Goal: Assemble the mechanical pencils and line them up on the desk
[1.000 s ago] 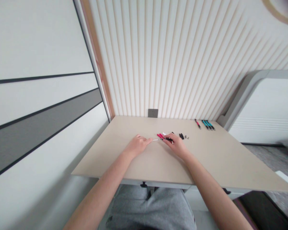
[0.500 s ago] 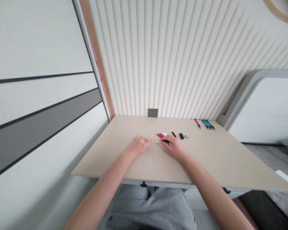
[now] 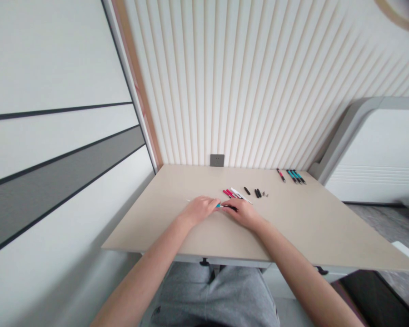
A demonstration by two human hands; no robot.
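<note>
Grey shorts (image 3: 211,295) under the near edge of the beige desk (image 3: 303,227). Left hand (image 3: 199,211) and right hand (image 3: 243,214) close together, fingertips at a teal-and-black pen (image 3: 218,205) lying between them; grip unclear. Farther on: pink pens (image 3: 228,193), white pen (image 3: 241,195), black pen parts (image 3: 257,193). Far right: red pen (image 3: 281,175), teal pens (image 3: 296,176).

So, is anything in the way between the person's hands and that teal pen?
Nothing visible: the left hand and right hand both touch the teal pen; the red pen and white pen lie beyond it.
</note>
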